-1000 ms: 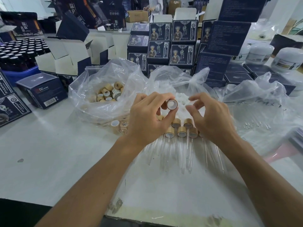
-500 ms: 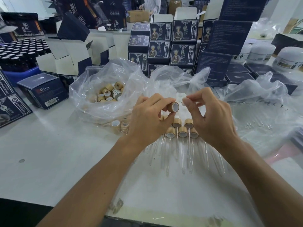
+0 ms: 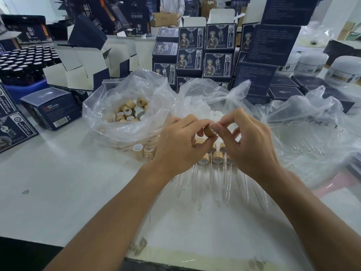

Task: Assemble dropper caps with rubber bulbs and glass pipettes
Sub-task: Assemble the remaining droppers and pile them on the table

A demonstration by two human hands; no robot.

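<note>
My left hand (image 3: 179,145) grips a tan wood-look dropper cap (image 3: 209,132) between thumb and fingers, its open end turned to the right. My right hand (image 3: 248,141) pinches something small and white at the cap's mouth; what it is stays mostly hidden by the fingertips. Below the hands lie several assembled droppers (image 3: 216,159), caps in a row with glass pipettes pointing toward me. One clear bag holds loose tan caps (image 3: 130,112). A second bag behind the hands holds white rubber bulbs (image 3: 211,115). A third bag at the right holds loose glass pipettes (image 3: 308,149).
Stacked dark blue printed cartons (image 3: 207,55) stand behind the bags. Open cartons (image 3: 78,69) and a blue tray of dark bottles (image 3: 23,65) are at the left, white jars (image 3: 312,63) at the right. A loose blue box (image 3: 50,108) lies left of the cap bag.
My right hand has moved left from beside the cap to its mouth, fingertips now pinched together there. My left hand has turned the cap's open end toward the right hand.
</note>
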